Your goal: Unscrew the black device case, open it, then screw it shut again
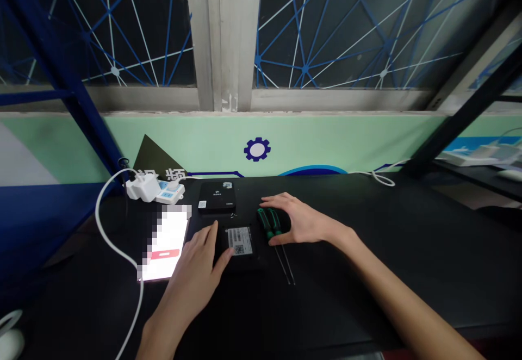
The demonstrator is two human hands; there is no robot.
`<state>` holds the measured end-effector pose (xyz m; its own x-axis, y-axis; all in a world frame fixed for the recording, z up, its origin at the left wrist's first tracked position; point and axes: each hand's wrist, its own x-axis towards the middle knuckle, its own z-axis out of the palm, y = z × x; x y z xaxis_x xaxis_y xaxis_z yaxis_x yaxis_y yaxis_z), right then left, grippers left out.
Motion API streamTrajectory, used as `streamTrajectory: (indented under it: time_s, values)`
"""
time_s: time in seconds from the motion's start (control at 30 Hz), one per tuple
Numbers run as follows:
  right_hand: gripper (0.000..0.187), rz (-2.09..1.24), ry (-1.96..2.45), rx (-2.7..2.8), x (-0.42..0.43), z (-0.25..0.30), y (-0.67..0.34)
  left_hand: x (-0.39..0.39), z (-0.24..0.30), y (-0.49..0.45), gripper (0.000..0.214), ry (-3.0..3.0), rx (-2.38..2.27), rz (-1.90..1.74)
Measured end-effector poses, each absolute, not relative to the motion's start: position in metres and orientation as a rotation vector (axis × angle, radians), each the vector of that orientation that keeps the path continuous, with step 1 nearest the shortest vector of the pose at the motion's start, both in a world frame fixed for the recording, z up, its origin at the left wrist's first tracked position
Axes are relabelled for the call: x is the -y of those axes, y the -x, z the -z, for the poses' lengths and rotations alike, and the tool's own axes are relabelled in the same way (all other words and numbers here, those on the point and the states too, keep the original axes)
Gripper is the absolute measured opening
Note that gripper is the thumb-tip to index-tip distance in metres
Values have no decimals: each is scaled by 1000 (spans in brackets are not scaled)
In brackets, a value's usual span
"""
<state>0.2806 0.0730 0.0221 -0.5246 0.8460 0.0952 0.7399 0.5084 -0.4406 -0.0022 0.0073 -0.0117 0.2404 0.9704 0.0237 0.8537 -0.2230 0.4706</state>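
Note:
My left hand (pixel 199 259) lies along the left side of a flat black box-shaped device (pixel 256 262), fingers stretched out. Its thumb tip rests at the lower edge of the white printed label (pixel 240 240) on the device. My right hand (pixel 299 219) curves around two screwdrivers (pixel 269 223) with green and black handles. The thumb is at the lower end of the handles and the fingertips are at the upper end. Their thin metal shafts point toward me on the table. Tiny screws (pixel 233 215) lie just behind the device.
A second black box (pixel 217 197) with a small white sticker stands farther back. Left of my left hand is a phone or tablet (pixel 167 246) with a lit screen. A power strip (pixel 170 191) with white plugs and a looping white cable (pixel 118 246) sits on the black table (pixel 367 278).

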Motion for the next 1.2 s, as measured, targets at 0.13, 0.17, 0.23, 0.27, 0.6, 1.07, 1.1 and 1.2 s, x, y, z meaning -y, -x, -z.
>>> streamTrajectory:
  time_s: [0.13,0.17,0.23,0.27,0.6,1.07,1.1,1.2]
  values:
    - [86,-552,1329,2463,-76,-17,-278,-7,14,3,69,-2177,-1684,-504]
    - [84,-562,1316,2456,-77,-16,-278,-7,15,3,69,-2182,-1683,-514]
    - [81,-571,1292,2434,-78,-14,-278,-7,15,3,69,-2186,-1677,-517]
    - [79,-567,1285,2420,-79,-13,-278,-7,15,3,70,-2186,-1675,-513]
    - [87,-537,1333,2406,-79,-12,-281,-7,14,2,68,-2211,-1673,-514]
    - [82,-673,1417,2397,-78,-27,-287,-7,14,3,70,-2189,-1669,-500]
    - [81,-678,1425,2388,-78,-27,-287,-7,15,3,70,-2195,-1670,-507]
    - [78,-715,1443,2331,-78,-30,-290,-7,15,3,68,-2212,-1671,-535]
